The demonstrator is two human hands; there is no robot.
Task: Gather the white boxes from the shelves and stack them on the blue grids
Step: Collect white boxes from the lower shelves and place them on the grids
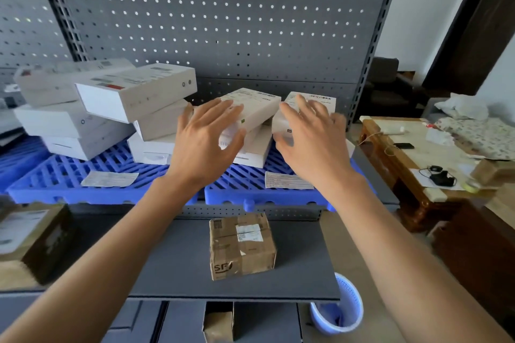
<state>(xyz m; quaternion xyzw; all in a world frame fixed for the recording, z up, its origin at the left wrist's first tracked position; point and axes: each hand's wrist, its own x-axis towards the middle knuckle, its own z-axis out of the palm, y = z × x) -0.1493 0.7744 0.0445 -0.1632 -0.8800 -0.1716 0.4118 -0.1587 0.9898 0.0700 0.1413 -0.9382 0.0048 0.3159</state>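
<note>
Both hands (207,133) spread over white boxes (250,108) (barcode labels on top).

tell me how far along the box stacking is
Done: several white boxes already sit piled on the blue grids. In hand: nothing gripped; the left hand and right hand are open at two small white boxes on the right grid. Left: no white boxes show on the lower shelf, only a brown box; other shelves are out of view.

White boxes (133,92) with printed labels, stacked crookedly in tilted piles, resting on blue grids (92,175)
</note>
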